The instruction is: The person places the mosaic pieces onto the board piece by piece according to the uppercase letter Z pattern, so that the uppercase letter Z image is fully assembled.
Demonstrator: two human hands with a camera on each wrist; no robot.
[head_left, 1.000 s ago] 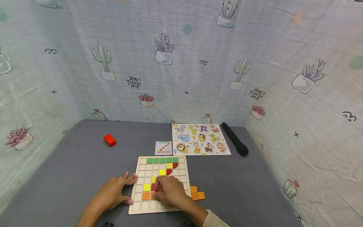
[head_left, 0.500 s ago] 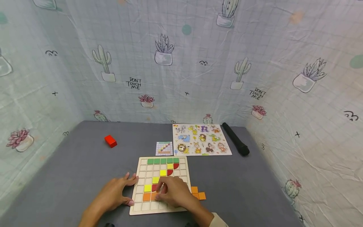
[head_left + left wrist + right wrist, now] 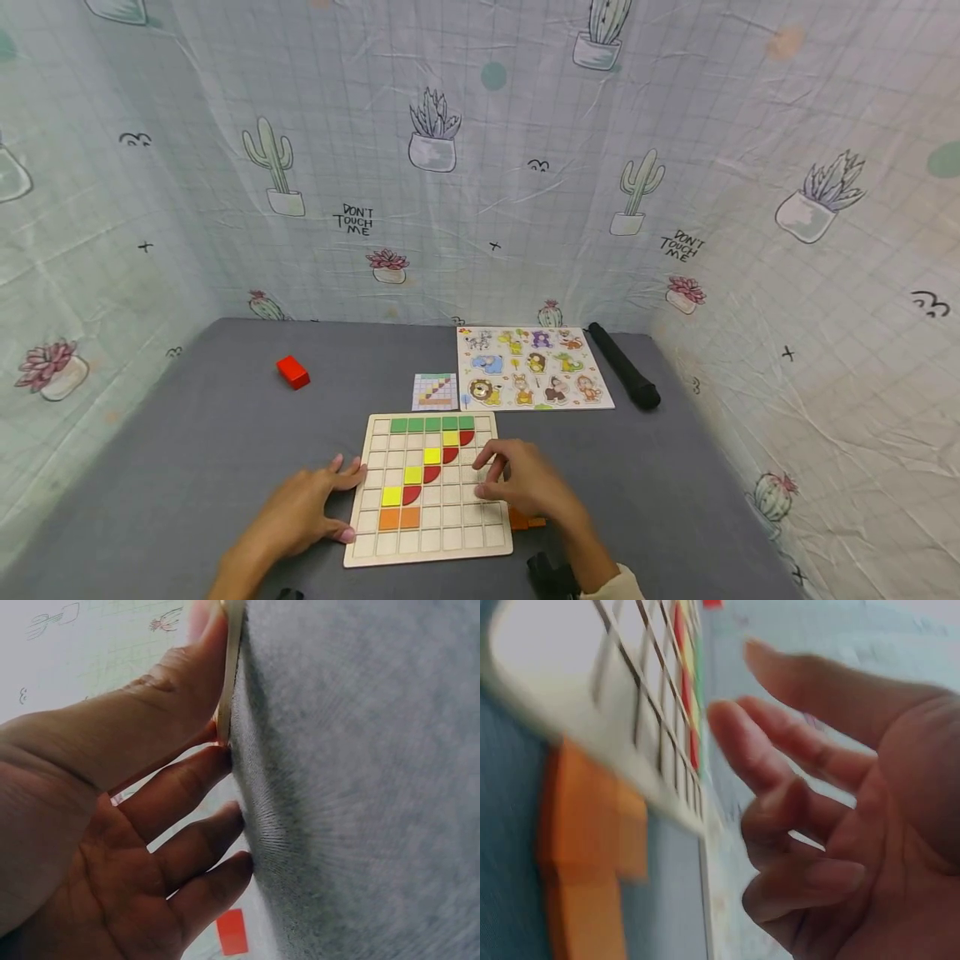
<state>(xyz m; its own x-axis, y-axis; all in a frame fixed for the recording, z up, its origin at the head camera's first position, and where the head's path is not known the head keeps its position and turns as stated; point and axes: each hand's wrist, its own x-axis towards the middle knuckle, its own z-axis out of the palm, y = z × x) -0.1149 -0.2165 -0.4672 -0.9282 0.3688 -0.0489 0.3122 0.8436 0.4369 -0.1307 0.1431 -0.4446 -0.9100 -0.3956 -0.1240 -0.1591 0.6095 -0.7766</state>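
Observation:
A wooden grid board (image 3: pixel 452 540) lies on the grey table. My left hand (image 3: pixel 302 507) rests at the board's left edge, thumb and fingers spread against it; in the left wrist view the thumb (image 3: pixel 169 682) lies along that edge. Over the board's right side hovers my right hand (image 3: pixel 528 479), thumb and index finger apart with nothing between them. On the board are a row of green tiles (image 3: pixel 432 425), a diagonal of yellow squares (image 3: pixel 413 475) beside red quarter-circles (image 3: pixel 431 473), and two orange squares (image 3: pixel 399 518). Loose orange tiles (image 3: pixel 592 825) lie beyond the right edge, partly hidden by my right hand in the head view.
Behind the board lie a small pattern card (image 3: pixel 434 392) and an animal picture board (image 3: pixel 534 367). A black microphone (image 3: pixel 624 367) is at the back right, a red block (image 3: pixel 292 372) at the back left. A cactus-print cloth (image 3: pixel 480 200) stands around the table.
My right hand has let go at the second orange square and moved right, off the lower rows to the board's right edge. My left hand has stayed at the left edge.

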